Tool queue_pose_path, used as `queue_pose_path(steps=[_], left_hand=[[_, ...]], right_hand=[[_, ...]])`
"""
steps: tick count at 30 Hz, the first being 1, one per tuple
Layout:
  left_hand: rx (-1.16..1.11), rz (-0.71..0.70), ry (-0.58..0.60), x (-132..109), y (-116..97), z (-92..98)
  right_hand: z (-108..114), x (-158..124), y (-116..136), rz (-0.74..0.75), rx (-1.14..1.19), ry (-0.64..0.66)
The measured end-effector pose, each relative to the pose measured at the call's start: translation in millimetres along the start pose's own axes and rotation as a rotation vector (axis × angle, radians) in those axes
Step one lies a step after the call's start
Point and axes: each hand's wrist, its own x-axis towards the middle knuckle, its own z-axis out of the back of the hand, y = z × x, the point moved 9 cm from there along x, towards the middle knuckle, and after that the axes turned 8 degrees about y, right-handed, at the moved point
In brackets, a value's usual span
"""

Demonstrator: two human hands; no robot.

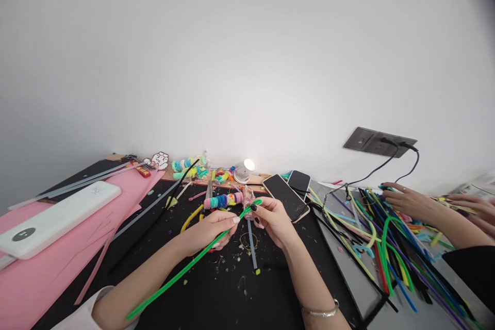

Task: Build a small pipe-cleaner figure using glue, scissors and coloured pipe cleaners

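Note:
A long green pipe cleaner [181,272] runs slantwise from the lower left up to my fingers, where its upper end is bent over. My left hand [211,231] pinches it close to that bend. The bent end itself sits between the thumb and fingers of my right hand [273,219]. Just behind my hands lies a roll of colourful fuzzy hair ties [223,200]. Under my right hand a clear glue stick [252,247] sticks out from a pinkish object [248,195], which my fingers partly hide. A yellow pipe cleaner [191,218] curves beside my left hand.
A white power bank [62,216] rests on pink sheets [127,201] at left. Two phones [285,197] [299,181] and a paper cup [243,171] stand toward the wall. At right, another person's hands [410,203] are over piled pipe cleaners [402,247]; cords [371,175] reach a wall socket [377,141].

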Motion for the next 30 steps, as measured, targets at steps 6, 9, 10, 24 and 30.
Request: queue_pose_path(steps=[6, 9, 10, 24, 30], left_hand=[[-0.005, -0.007, 0.017, 0.3, -0.6, -0.5], [-0.013, -0.014, 0.033, 1.1, -0.4, -1.4], [-0.019, -0.018, 0.041, 1.4, -0.7, -2.1], [0.030, -0.060, -0.104, 2.8, -6.7, 10.8], [-0.050, -0.050, -0.067, 1.7, -7.1, 7.4]], right_hand=[[3.7, 0.2, -3.3, -0.020, -0.007, -0.022], [4.4, 0.5, -2.5, -0.017, -0.029, -0.037], [4.2, 0.6, -1.9, -0.013, -0.040, -0.039], [-0.7, 1.1, 0.6, -0.006, -0.169, -0.004], [4.7, 0.5, 4.6, 0.027, -0.083, -0.028]])
